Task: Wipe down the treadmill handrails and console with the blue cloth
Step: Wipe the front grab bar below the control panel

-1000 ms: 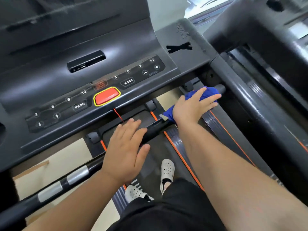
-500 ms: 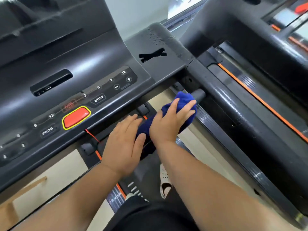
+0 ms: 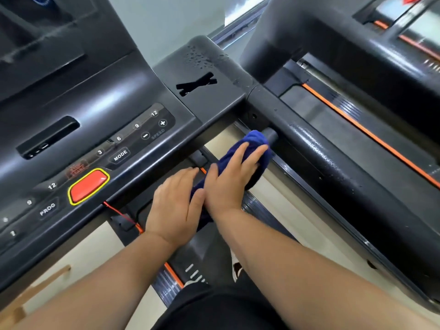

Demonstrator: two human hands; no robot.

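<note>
Head view, looking down over a treadmill. The blue cloth [image 3: 247, 158] is a deep royal blue, soft and bunched into an elongated roll; it is wrapped around the inner crossbar just below the console [image 3: 114, 129], its upper end touching the stub [image 3: 271, 135] where that bar meets the right handrail [image 3: 333, 167]. The right hand [image 3: 232, 179] lies on top of the cloth with fingers [image 3: 256, 154] extended and slightly spread, palm pressing down, curled loosely over the fabric rather than fisted. The left hand [image 3: 175, 206] rests just beside it, touching it at the thumb side, fingers straight and together, flat over the lower end of the cloth and bar; it is open. The console is glossy black, carrying a red stop button [image 3: 88, 185] outlined in yellow, keys marked MODE and PROG, and speed numerals. Water droplets [image 3: 200, 57] bead on the console's right corner. A thin red cord [image 3: 119, 214] hangs beneath the button.
</note>
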